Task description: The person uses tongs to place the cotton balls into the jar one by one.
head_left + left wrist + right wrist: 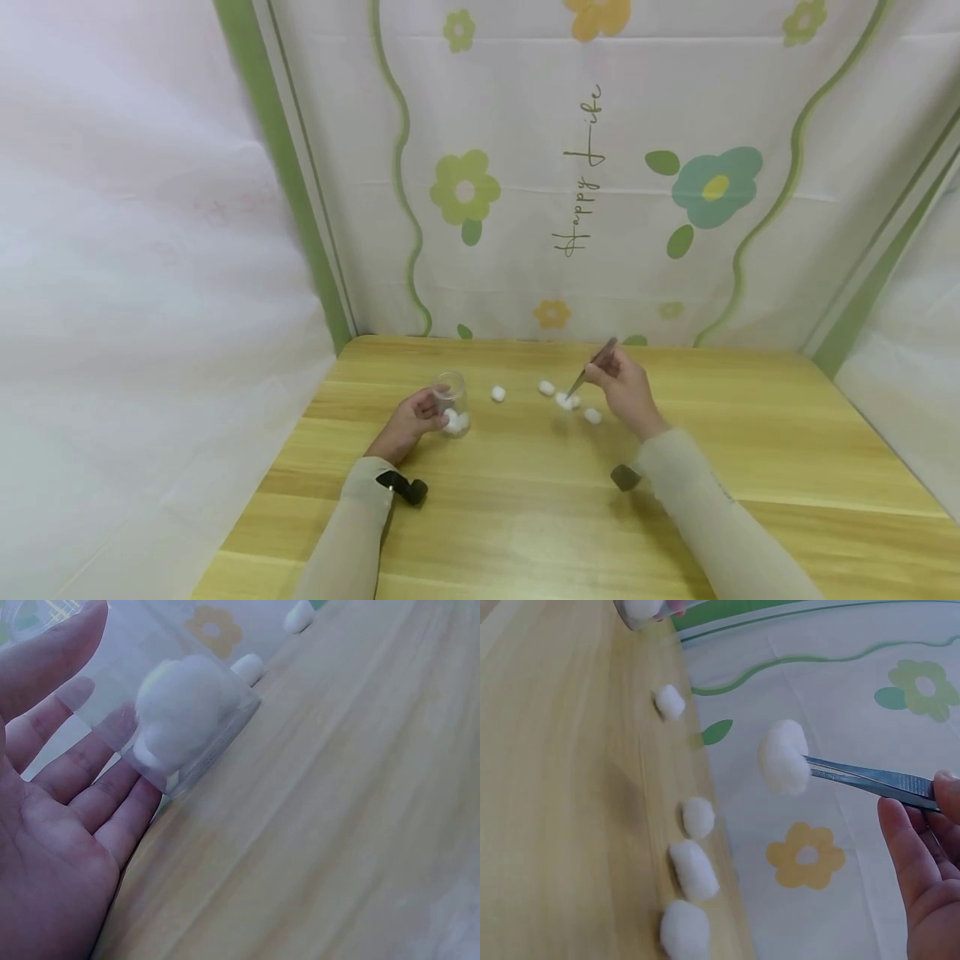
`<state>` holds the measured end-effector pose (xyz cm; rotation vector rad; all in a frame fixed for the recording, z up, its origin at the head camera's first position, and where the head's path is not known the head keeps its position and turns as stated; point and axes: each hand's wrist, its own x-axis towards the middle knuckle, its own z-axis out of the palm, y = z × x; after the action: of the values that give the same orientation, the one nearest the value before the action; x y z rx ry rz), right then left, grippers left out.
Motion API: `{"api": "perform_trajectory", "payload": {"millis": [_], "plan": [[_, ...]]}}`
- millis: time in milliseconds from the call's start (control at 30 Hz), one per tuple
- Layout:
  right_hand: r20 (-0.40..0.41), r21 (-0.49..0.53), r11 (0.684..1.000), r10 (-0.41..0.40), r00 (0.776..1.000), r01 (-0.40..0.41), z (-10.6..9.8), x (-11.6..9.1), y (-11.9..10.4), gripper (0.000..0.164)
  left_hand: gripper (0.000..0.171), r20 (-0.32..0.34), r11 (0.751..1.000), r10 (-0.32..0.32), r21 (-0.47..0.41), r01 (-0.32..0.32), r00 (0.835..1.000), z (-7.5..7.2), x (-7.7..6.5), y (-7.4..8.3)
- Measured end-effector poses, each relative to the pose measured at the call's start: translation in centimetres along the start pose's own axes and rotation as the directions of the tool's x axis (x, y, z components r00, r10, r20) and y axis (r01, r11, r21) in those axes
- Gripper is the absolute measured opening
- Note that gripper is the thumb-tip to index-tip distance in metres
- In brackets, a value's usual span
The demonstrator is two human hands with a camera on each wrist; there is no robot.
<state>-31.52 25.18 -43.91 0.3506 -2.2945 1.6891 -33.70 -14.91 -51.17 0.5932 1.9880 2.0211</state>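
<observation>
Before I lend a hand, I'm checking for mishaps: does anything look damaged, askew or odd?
Only the backdrop stands out: its "Happy Life" lettering runs sideways, bottom to top, perhaps because it was hung turned. The four loose cotton balls on the table show no visible damage.

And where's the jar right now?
In the head view, the jar is in the left hand, just left of the nearest loose cotton ball.

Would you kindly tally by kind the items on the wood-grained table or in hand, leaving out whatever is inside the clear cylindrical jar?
Slim grey metal tweezers: 1
Clear cylindrical jar: 1
White rounded cotton balls, including the tweezers' one: 5
Total: 7
</observation>
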Motion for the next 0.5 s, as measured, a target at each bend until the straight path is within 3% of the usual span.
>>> {"api": "perform_trajectory", "payload": {"millis": [500], "plan": [[0.008,0.035,0.998,-0.053,0.999,0.053,0.0,1.6,-2.3,0.024,0.057,-0.01,1.0,-0.005,0.022,0.005,1.0,-0.1,0.0,-0.1]]}}
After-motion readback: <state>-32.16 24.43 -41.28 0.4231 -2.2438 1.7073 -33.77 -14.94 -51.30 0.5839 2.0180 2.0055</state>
